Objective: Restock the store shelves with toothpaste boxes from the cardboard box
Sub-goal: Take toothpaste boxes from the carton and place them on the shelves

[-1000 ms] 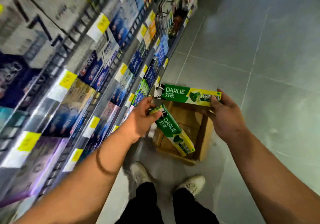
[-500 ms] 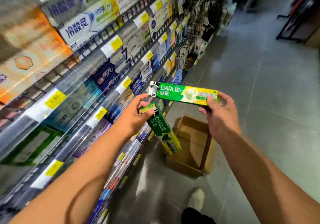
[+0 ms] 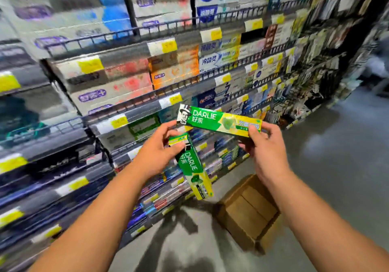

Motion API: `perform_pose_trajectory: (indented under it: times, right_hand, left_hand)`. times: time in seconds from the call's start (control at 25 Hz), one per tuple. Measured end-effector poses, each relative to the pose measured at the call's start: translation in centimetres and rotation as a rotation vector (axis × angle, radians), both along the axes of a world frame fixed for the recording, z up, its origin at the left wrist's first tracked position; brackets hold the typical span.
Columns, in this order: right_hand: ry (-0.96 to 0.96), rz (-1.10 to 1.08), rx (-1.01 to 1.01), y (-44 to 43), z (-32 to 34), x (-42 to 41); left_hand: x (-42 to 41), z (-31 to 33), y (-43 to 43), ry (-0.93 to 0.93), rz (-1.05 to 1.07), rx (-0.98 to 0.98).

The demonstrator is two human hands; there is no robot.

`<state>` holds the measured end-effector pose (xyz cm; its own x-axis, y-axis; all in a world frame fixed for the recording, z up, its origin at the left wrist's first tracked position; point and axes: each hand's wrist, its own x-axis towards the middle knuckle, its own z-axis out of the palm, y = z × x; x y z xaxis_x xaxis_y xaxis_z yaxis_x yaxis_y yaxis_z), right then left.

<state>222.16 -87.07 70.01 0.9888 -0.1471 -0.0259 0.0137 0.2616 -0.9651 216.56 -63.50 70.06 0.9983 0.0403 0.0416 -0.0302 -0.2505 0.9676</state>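
My left hand (image 3: 160, 147) grips the top end of a green and yellow Darlie toothpaste box (image 3: 194, 170) that hangs down at a slant. My right hand (image 3: 263, 145) pinches the yellow right end of a second Darlie box (image 3: 216, 119), held nearly level; its left end touches my left fingertips. Both boxes are in front of the middle shelves (image 3: 134, 111), apart from them. The open cardboard box (image 3: 248, 210) stands on the floor below my right forearm, and its inside looks bare.
Tiered wire-fronted shelves (image 3: 189, 25) full of blurred toothpaste cartons with yellow price tags (image 3: 90, 65) fill the left and centre. Hanging packets (image 3: 328, 40) line the far right end. Grey tiled floor (image 3: 347, 156) stretches to the right.
The view swung up from the floor to face the shelves. Both hands rose with their boxes, away from the cardboard box, keeping their grips.
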Motion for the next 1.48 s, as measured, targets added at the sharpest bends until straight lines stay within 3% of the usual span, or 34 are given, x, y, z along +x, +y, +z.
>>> perform_pose_trajectory:
  times: [0.2, 0.6, 1.0, 1.2, 1.48]
  right_hand:
    - [-0.035, 0.243, -0.076, 5.3, 2.3, -5.8]
    - [-0.13, 0.589, -0.024, 24.0, 6.2, -19.9]
    - [-0.213, 0.799, 0.044, 44.3, 10.0, -38.6]
    - [-0.246, 0.887, 0.009, 50.5, 11.5, -44.2]
    - [-0.319, 0.93, -0.036, 59.2, 12.8, -45.6]
  left_hand:
    - [-10.7, 2.7, 4.3, -0.035, 0.255, 0.008]
    - [-32.7, 7.3, 17.9, -0.075, 0.707, 0.153]
    - [-54.3, 10.5, 34.0, -0.061, 0.965, 0.3]
    - [-60.9, 11.0, 40.2, -0.029, 1.051, 0.28]
    - [-62.8, 12.5, 47.1, 0.016, 1.11, 0.349]
